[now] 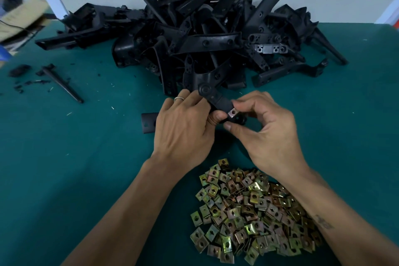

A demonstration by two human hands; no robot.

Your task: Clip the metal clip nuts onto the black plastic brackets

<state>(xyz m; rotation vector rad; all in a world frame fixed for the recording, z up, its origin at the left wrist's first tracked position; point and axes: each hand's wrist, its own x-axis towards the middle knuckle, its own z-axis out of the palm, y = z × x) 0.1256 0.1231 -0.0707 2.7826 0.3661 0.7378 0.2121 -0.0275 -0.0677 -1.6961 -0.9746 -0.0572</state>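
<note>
My left hand [183,127], with a ring on one finger, grips a black plastic bracket [216,98] just above the green table. A metal clip nut [232,112] sits on the bracket's near end. My right hand [267,127] pinches that clip nut between thumb and fingers. A loose heap of brass-coloured clip nuts [248,211] lies close to me, partly under my right forearm. A big pile of black brackets [205,34] fills the far middle of the table.
A single black bracket piece [148,122] lies left of my left hand. A long black part [62,83] and small black scraps lie at far left. Cardboard boxes [19,17] stand at the left edge. A green mat [75,168] covers the table.
</note>
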